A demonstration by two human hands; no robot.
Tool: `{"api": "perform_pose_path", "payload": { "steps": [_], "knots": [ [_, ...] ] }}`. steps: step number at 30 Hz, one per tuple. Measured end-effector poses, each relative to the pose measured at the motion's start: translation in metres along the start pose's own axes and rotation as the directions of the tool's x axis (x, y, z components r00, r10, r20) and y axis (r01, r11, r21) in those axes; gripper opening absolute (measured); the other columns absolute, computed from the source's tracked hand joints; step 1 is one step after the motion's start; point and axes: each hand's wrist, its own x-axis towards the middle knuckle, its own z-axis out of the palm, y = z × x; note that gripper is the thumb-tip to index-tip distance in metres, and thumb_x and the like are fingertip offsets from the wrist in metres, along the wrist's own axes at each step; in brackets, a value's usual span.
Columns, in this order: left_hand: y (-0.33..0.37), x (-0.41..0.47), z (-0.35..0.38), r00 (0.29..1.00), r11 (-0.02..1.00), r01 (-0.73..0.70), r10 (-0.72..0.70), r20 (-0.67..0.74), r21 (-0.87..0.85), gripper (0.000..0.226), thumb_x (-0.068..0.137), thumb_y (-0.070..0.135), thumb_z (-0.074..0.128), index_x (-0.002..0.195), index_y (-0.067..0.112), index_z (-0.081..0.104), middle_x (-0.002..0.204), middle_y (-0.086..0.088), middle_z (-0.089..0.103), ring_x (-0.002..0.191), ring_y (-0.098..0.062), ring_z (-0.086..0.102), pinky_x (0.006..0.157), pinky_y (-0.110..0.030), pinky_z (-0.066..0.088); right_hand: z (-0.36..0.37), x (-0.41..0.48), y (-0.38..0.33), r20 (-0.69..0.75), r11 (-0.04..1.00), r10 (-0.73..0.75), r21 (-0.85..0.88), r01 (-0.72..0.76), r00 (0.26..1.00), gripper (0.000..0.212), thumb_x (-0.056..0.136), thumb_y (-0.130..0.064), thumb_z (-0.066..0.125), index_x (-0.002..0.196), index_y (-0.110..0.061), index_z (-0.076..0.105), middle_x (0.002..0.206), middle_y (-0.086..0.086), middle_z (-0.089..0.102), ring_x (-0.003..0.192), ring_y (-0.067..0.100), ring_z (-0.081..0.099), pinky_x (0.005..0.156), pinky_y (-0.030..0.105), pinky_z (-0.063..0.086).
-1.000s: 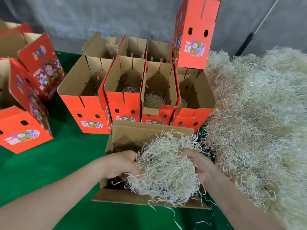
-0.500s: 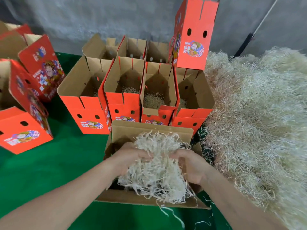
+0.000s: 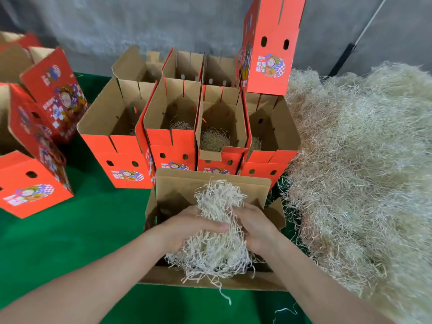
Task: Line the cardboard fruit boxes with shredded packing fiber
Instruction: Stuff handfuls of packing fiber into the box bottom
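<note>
The nearest open fruit box (image 3: 182, 185) lay on the green cloth (image 3: 81, 242) with its brown flaps spread. Over its mouth both hands held a wad of shredded fiber (image 3: 215, 251). The left hand (image 3: 194, 226) gripped the wad's left side, fingers curled across its top. The right hand (image 3: 254, 228) clasped the right side, fingers wrapped into the strands. The wad's lower part sat inside the box, a tuft stood above the hands, and a few strands trailed over the near rim.

Just behind that box stood a row of four orange boxes (image 3: 173, 157), open-topped. Small nests of fiber showed on the floors of at least three. An upended orange box (image 3: 268, 47) perched above the rightmost one. To the right of the nearest box rose the loose fiber pile (image 3: 362, 160). Well apart to its left lay tipped orange boxes (image 3: 30, 183).

The fiber looked very light, soft and springy. It would likely squash under a squeeze and puff back when released. The strands cling to each other, so a clump should lift whole if taken around its middle from both sides, though loose ends will probably shed. Seating it would call for flat palms pressing downward and outward toward the corners. The box itself seemed light enough to slide or fold a flap under a careless push.
</note>
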Motion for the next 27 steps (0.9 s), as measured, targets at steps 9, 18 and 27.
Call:
{"api": "perform_pose_path", "payload": {
  "steps": [9, 18, 27],
  "knots": [
    [-0.006, 0.013, -0.039, 0.926, 0.997, -0.04, 0.063, -0.372, 0.069, 0.084, 0.074, 0.013, 0.074, 0.142, 0.006, 0.024, 0.145, -0.013, 0.032, 0.126, -0.025, 0.036, 0.099, -0.037, 0.033, -0.046, -0.006, 0.003, -0.209, 0.882, -0.208, -0.463, 0.091, 0.956, 0.051, 0.08, 0.007, 0.059, 0.124, -0.016, 0.049, 0.104, 0.007, 0.057, 0.089, 0.017, 0.059, 0.067, 0.027, 0.047],
    [0.008, 0.015, -0.016, 0.989, 0.989, 0.144, -0.143, -0.022, 0.039, 0.072, 0.052, 0.034, 0.087, 0.116, 0.018, 0.058, 0.135, -0.003, 0.045, 0.125, -0.019, 0.037, 0.097, -0.042, 0.037, -0.02, 0.015, 0.006, -0.005, 0.885, -0.043, -0.464, 0.036, 0.999, 0.07, 0.072, 0.001, 0.068, 0.134, -0.015, 0.042, 0.111, -0.005, 0.062, 0.095, 0.007, 0.059, 0.082, 0.016, 0.045],
    [-0.007, 0.04, -0.011, 0.956, 0.944, 0.198, -0.127, -0.263, 0.264, 0.03, 0.08, 0.005, 0.064, 0.105, 0.012, 0.05, 0.091, -0.004, 0.053, 0.076, -0.012, 0.05, 0.059, -0.023, 0.041, -0.015, 0.027, 0.002, -0.042, 0.76, 0.227, -0.617, -0.204, 0.973, 0.111, 0.063, -0.051, 0.08, 0.147, -0.019, 0.014, 0.149, 0.003, 0.029, 0.132, 0.021, 0.033, 0.104, 0.045, 0.029]
  ]
}}
